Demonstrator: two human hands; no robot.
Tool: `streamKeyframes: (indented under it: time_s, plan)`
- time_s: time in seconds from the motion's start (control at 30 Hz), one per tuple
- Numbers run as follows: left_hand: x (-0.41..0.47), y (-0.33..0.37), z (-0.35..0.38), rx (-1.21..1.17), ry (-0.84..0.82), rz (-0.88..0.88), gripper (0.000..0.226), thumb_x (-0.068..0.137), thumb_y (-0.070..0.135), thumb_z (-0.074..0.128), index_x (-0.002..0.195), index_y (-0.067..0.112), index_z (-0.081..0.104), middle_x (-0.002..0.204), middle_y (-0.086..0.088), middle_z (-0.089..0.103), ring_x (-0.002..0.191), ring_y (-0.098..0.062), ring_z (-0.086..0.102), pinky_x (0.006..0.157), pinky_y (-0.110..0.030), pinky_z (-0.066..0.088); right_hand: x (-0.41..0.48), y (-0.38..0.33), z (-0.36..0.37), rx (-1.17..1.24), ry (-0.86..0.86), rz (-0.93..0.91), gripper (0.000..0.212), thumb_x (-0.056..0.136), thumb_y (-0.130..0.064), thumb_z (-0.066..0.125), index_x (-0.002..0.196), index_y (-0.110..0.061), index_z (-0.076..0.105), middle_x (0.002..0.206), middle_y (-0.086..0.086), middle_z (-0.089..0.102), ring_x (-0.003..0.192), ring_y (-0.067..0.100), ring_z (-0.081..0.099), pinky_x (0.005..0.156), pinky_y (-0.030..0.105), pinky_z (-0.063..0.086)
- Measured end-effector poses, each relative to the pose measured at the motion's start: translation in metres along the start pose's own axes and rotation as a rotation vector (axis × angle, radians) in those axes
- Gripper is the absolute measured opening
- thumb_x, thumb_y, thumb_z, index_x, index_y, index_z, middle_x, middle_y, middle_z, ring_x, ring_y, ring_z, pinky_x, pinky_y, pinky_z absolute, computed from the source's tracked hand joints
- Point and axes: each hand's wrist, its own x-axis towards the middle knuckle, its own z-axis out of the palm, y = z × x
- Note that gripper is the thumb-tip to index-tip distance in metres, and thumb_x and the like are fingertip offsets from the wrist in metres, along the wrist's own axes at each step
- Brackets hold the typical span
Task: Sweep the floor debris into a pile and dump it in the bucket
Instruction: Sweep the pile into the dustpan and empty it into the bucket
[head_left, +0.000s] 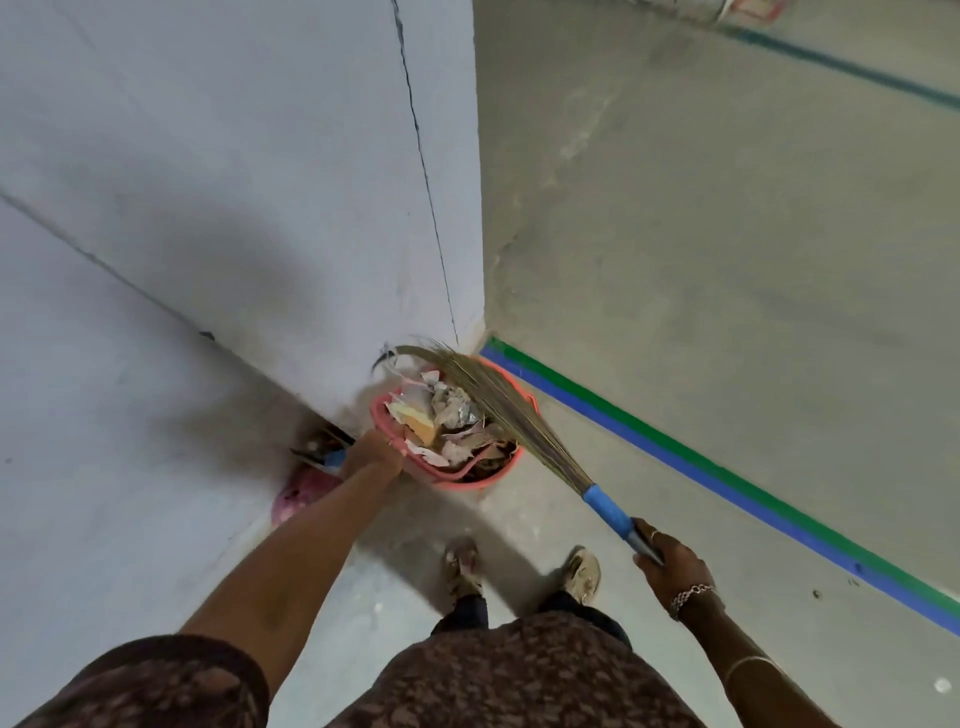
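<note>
An orange-pink bucket (485, 480) stands on the concrete floor at the foot of a white wall corner. It is full of paper scraps and rubble (447, 415). My left hand (373, 453) grips the bucket's near-left rim. My right hand (670, 558) holds the blue-wrapped handle of a grass broom (498, 397). The broom's bristles lie across the top of the bucket, tips toward the wall.
The white wall (234, 208) fills the left and ends in a corner above the bucket. A blue and green tape stripe (727, 483) runs diagonally across the floor on the right. A pink object (301, 496) and dark items lie by the wall. My two feet (519, 571) stand below the bucket.
</note>
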Motion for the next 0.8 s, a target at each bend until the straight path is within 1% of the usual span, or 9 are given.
streamKeyframes:
  time_s: [0.07,0.2,0.33,0.47,0.5,0.57,0.67,0.73,0.8]
  plan:
    - [0.010,0.006,0.001,0.047,0.010,0.003,0.030,0.095,0.036,0.062,0.112,0.012,0.068,0.113,-0.005,0.070,0.107,-0.027,0.067,0.078,-0.035,0.054,0.004,-0.009,0.003,0.025,-0.017,0.032,0.061,0.089,-0.030,0.066,0.145,-0.038,0.045,0.122,0.001,0.067,0.108,0.027,0.063,0.088,0.035,0.050]
    - [0.025,0.011,0.008,0.147,-0.013,0.003,0.032,0.095,0.036,0.062,0.120,0.017,0.067,0.123,-0.004,0.068,0.116,-0.028,0.063,0.089,-0.038,0.053,0.013,-0.020,0.006,0.008,-0.025,0.095,0.061,0.089,-0.033,0.064,0.146,-0.042,0.042,0.127,0.001,0.065,0.111,0.028,0.062,0.089,0.034,0.049]
    - [0.051,0.005,0.030,0.197,-0.020,-0.019,0.036,0.089,0.042,0.068,0.117,0.019,0.069,0.116,-0.001,0.070,0.111,-0.025,0.066,0.086,-0.034,0.055,0.016,-0.022,0.004,-0.021,-0.018,0.122,0.060,0.091,-0.033,0.062,0.146,-0.041,0.041,0.127,0.002,0.064,0.110,0.029,0.062,0.087,0.035,0.049]
    - [0.052,0.005,0.022,0.218,0.018,0.002,0.032,0.097,0.038,0.060,0.114,0.013,0.068,0.115,-0.005,0.069,0.108,-0.026,0.066,0.082,-0.033,0.053,0.011,-0.025,-0.002,-0.070,-0.004,0.110,0.060,0.091,-0.032,0.061,0.147,-0.039,0.040,0.123,0.002,0.065,0.109,0.027,0.063,0.085,0.035,0.050]
    - [0.047,0.010,0.016,0.197,0.009,-0.011,0.031,0.097,0.036,0.060,0.114,0.011,0.068,0.113,-0.006,0.069,0.106,-0.025,0.067,0.080,-0.033,0.052,0.009,-0.026,-0.004,-0.070,0.001,0.107,0.060,0.091,-0.031,0.061,0.147,-0.038,0.041,0.121,0.002,0.065,0.107,0.028,0.063,0.083,0.035,0.050]
    - [0.035,0.020,0.004,0.174,-0.005,-0.050,0.033,0.097,0.031,0.062,0.119,0.007,0.065,0.114,-0.008,0.069,0.108,-0.027,0.066,0.084,-0.034,0.053,0.001,-0.028,-0.005,-0.067,0.006,0.111,0.057,0.092,-0.028,0.061,0.146,-0.036,0.043,0.115,0.004,0.066,0.103,0.030,0.064,0.077,0.035,0.048]
    - [0.013,0.032,-0.016,0.054,-0.051,0.059,0.041,0.096,0.027,0.062,0.125,-0.003,0.057,0.120,-0.017,0.063,0.116,-0.035,0.060,0.092,-0.040,0.047,-0.014,-0.036,-0.004,-0.033,0.051,0.106,0.051,0.091,-0.024,0.062,0.141,-0.030,0.051,0.103,0.005,0.067,0.095,0.031,0.064,0.071,0.034,0.046]
    - [0.003,0.036,-0.024,0.048,-0.025,0.076,0.048,0.093,0.033,0.068,0.125,-0.001,0.056,0.121,-0.016,0.063,0.116,-0.036,0.060,0.092,-0.040,0.047,-0.024,-0.041,0.000,-0.007,0.055,0.104,0.042,0.090,-0.023,0.064,0.132,-0.022,0.059,0.093,0.004,0.064,0.089,0.031,0.064,0.067,0.032,0.043]
    - [0.008,0.034,-0.022,0.058,-0.009,0.005,0.054,0.091,0.042,0.069,0.129,0.005,0.057,0.124,-0.012,0.064,0.116,-0.031,0.062,0.088,-0.037,0.049,-0.032,-0.044,0.006,0.011,0.050,0.071,0.039,0.089,-0.021,0.065,0.128,-0.019,0.062,0.083,-0.002,0.057,0.083,0.029,0.063,0.064,0.030,0.039]
